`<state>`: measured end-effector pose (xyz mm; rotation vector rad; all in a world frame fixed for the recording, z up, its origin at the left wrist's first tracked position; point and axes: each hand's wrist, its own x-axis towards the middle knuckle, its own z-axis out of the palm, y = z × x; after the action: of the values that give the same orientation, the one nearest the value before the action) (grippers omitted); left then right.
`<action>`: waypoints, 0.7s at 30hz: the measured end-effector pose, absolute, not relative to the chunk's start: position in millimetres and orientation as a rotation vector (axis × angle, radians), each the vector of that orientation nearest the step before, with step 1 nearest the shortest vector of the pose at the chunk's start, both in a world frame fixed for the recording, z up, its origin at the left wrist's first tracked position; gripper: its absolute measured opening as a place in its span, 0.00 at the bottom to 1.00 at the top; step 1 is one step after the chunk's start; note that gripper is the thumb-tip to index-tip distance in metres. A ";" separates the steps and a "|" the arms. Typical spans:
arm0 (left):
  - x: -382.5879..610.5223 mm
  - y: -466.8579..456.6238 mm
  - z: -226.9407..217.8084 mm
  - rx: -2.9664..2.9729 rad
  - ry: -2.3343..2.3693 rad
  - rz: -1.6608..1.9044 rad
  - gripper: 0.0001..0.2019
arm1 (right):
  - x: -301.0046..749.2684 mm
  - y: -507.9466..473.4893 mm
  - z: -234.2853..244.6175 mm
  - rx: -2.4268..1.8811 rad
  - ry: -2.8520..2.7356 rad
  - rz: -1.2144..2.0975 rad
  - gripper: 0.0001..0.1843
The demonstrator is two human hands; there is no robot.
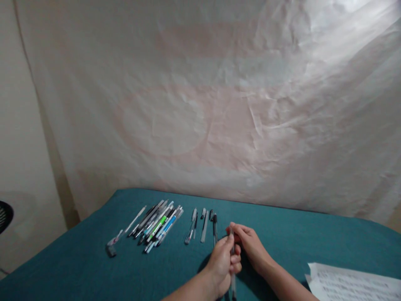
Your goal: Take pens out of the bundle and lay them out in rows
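From the right hand, the table gives passage toward two o'clock; loose pens and a pen pile obstruct nine, papers lie at four, a hanging sheet bars twelve.

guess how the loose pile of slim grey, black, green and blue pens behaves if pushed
The pile of pens would probably scatter, as it looks unbound; slim bodies may roll, and straight shapes suggest stiffness.

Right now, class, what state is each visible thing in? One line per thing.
Left hand: closed around a pen.
Right hand: by the pen's far end, grip unclear.
Pen: held, partly hidden.
Pen pile: heaped, lying down.
Pens beside the pile: lying spaced apart.
Papers: lying flat, marked.
Tablecloth: spread out.
Backdrop: hanging, creased.
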<state>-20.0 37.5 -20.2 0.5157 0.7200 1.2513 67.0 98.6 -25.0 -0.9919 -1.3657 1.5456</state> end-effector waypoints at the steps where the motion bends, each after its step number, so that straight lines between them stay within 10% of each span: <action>1: -20.8 37.4 -19.6 0.506 0.720 1.256 0.16 | 66.4 97.1 -24.8 -1.000 -1.401 1.529 0.22; 21: -23.0 32.7 -8.5 0.467 0.867 1.159 0.18 | 65.4 91.2 -22.8 -0.972 -1.647 1.316 0.21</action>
<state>-23.0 32.7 -8.5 0.4673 0.8667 1.1591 65.4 91.2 -22.8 -0.9724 -1.6466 1.3156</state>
